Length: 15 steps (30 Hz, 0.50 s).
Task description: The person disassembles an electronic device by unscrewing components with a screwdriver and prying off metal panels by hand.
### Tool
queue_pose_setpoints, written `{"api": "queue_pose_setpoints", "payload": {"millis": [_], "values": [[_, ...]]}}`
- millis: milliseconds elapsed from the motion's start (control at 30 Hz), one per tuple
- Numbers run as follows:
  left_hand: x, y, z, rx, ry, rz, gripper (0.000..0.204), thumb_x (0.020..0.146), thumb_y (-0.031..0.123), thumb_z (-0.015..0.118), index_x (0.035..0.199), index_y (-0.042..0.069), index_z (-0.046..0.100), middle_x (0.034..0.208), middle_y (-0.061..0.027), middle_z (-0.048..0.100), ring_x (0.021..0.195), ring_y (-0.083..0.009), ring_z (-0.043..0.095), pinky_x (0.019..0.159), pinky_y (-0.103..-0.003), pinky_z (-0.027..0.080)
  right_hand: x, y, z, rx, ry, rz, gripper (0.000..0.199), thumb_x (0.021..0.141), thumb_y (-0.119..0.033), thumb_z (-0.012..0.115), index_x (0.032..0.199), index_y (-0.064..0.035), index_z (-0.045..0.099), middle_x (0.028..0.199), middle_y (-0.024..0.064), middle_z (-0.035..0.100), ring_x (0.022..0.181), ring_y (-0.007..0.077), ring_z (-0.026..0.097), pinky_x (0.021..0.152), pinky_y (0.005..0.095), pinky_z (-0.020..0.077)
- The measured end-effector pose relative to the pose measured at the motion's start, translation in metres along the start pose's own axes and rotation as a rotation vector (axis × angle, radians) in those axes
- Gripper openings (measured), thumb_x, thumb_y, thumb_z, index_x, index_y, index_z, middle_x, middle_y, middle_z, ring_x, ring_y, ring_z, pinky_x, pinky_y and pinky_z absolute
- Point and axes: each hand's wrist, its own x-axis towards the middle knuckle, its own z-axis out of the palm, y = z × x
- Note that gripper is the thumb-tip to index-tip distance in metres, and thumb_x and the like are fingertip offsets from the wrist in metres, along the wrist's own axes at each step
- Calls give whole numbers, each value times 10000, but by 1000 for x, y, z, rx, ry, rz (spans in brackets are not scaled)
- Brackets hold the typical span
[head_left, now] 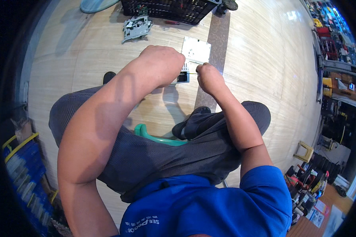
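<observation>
My left hand (164, 65) is closed at the left side of a small dark metal box (183, 77) with an open end, its fingers mostly hidden behind the back of the hand. At the box's right side, my right hand (210, 80) pinches a thin screwdriver (193, 73). Its slim yellowish shaft points left toward the box, and the handle is hidden in my fingers. Just beyond the box lies a flat whitish metal panel (196, 49) with small holes and a slotted edge.
A grey metal drive frame (136, 29) lies on the tiled floor, far left. Behind it stands a black plastic crate (166, 11), with a red-handled tool (172, 22) before it. A green plastic stool (158, 138) shows between my legs. Cluttered shelves (332, 39) line the right.
</observation>
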Motion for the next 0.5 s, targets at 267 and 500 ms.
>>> {"api": "queue_pose_setpoints", "payload": {"millis": [267,500], "values": [[-3,2,-1,0,48,-6,251,816,15,663,1033,58,781,1055,-146,767,999,-300,741,815,-427,601,2,1,4,-7,12,9,187,874,-60,551,887,15,722,947,280,682,896,453,679,833,512,551],[0,1,2,1,49,-17,243,821,18,664,1030,55,781,1042,-145,769,993,-293,744,813,-421,602,3,-2,3,-2,8,7,181,881,-61,551,876,23,711,936,284,680,880,457,680,818,516,554]]}}
